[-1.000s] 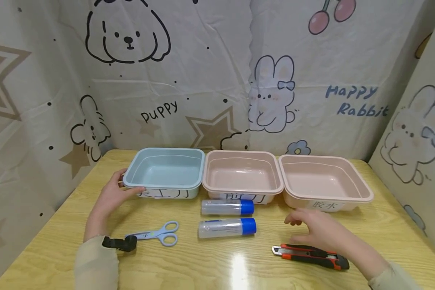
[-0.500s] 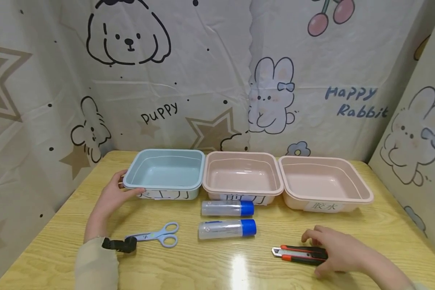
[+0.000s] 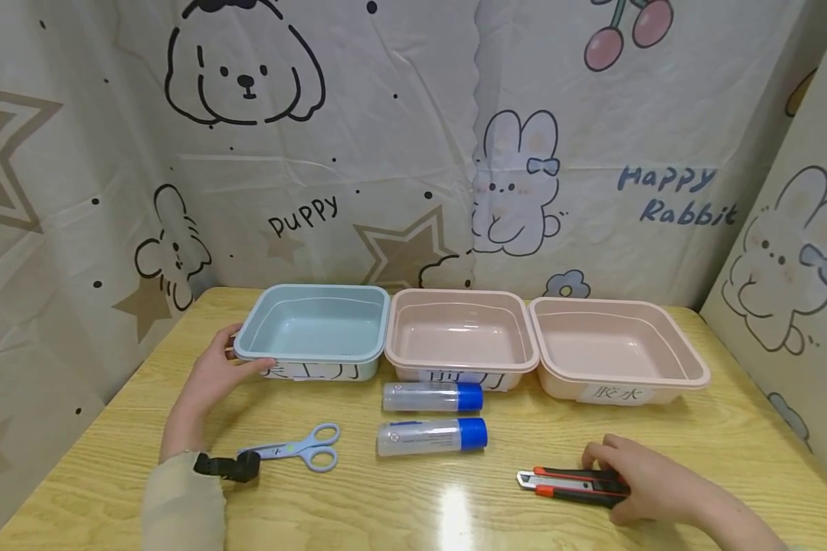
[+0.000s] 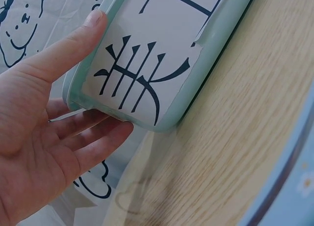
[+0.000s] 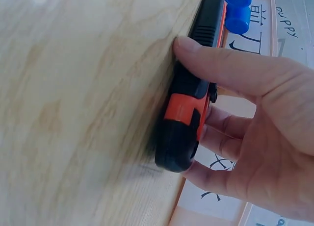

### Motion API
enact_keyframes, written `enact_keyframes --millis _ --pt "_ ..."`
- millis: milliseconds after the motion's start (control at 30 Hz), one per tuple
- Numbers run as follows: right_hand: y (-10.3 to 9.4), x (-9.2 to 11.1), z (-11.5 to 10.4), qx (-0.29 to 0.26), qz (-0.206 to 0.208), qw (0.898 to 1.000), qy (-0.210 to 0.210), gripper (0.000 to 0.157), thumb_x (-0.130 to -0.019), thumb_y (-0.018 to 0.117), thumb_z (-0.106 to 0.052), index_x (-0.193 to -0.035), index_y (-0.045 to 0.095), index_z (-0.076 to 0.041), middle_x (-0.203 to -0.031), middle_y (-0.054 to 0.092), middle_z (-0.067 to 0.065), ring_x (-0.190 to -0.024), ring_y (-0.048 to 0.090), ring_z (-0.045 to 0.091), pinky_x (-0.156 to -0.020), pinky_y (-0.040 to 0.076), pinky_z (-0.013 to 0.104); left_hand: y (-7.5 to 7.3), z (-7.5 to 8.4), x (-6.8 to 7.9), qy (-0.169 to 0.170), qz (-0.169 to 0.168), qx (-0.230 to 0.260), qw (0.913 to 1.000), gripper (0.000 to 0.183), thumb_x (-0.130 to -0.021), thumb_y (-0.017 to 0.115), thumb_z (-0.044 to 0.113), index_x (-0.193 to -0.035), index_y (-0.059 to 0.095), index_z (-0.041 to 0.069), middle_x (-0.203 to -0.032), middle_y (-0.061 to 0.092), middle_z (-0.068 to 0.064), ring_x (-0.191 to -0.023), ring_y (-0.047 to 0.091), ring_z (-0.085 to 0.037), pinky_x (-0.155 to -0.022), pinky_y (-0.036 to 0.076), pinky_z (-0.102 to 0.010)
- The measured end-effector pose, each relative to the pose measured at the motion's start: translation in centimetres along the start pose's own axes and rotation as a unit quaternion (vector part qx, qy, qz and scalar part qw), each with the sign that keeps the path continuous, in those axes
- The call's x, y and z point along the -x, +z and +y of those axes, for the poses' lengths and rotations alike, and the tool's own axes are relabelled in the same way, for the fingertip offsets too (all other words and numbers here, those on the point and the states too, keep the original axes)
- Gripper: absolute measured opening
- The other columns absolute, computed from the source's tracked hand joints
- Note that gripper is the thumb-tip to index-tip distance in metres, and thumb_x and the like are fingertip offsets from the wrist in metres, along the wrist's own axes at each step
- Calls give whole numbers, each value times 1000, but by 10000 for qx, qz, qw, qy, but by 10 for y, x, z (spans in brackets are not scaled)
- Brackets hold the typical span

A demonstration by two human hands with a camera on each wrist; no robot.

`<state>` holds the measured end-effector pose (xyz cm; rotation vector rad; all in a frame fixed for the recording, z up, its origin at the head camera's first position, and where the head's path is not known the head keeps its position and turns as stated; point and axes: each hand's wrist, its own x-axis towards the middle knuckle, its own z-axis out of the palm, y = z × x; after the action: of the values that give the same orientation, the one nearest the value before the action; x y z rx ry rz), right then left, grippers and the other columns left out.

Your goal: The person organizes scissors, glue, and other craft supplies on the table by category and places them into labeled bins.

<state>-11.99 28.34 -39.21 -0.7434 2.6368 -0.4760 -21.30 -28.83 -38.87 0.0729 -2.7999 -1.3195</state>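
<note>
Since a second ago, the right hand (image 3: 651, 484) has come down from beside the right pink basin (image 3: 616, 344) to the utility knife (image 3: 577, 488), whose place on the wooden table (image 3: 358, 509) looks unchanged. That knife lies in front of the middle pink basin (image 3: 463, 332) and to its right. The right hand pinches it by the rear half: the right wrist view shows the thumb across the black handle, fingers on the opposite side, and the butt end near the lowest visible finger. Its metal nose sticks out of the grip on the left.

The left hand (image 3: 210, 376) holds the outer end of the blue basin (image 3: 317, 337), which sits just left of the middle pink basin; the thumb lies along the front rim and the fingers reach around the end. Just right of the middle pink basin is the right pink basin. Directly before it lie two clear bottles with blue caps (image 3: 432, 437), one nearer the person. Light-blue scissors (image 3: 296, 448) lie in front and to its left, near the left wrist's black strap (image 3: 227, 465).
</note>
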Motion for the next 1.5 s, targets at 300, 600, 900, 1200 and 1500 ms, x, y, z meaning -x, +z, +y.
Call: enact_keyframes --millis 300,600,900,1200,1500 --pt "1 -3 0 325 282 9984 -365 43 -64 76 -22 -99 52 -26 -85 43 -11 -73 41 1 -61 39 23 1 -1 0 4 -24 20 10000 102 -74 70 49 -146 11 7 -136 33 -23 -119 37 -39 -87 40 -48" --pt "-10 -7 -17 810 921 9909 -547 41 -68 77 -27 -104 57 -23 -92 49 -11 -79 47 3 -67 45 29 1 0 0 26 15 -1 10000 101 -74 70 49 -146 11 8 -135 35 -22 -118 38 -38 -86 40 -48" --pt "-23 -23 -44 1054 1544 9786 -857 41 -72 75 -28 -109 63 -15 -94 53 -8 -80 47 4 -69 45 28 1 -1 0 -11 14 86 10000 102 -73 70 50 -146 11 8 -136 34 -22 -120 37 -38 -88 39 -50" --pt "-30 -50 -68 1206 2048 9629 -1279 40 -76 73 -25 -109 64 -6 -99 59 -1 -82 52 7 -70 47 29 0 -1 0 -32 30 14 10000 103 -73 69 52 -146 10 8 -135 34 -22 -119 37 -38 -86 40 -48" --pt "-36 -81 -86 1368 2353 9501 -1522 44 -78 71 -28 -116 62 -6 -105 60 2 -91 57 13 -78 48 33 0 2 1 -1 20 26 10000 102 -74 69 50 -146 11 8 -135 35 -22 -118 38 -37 -85 40 -47"
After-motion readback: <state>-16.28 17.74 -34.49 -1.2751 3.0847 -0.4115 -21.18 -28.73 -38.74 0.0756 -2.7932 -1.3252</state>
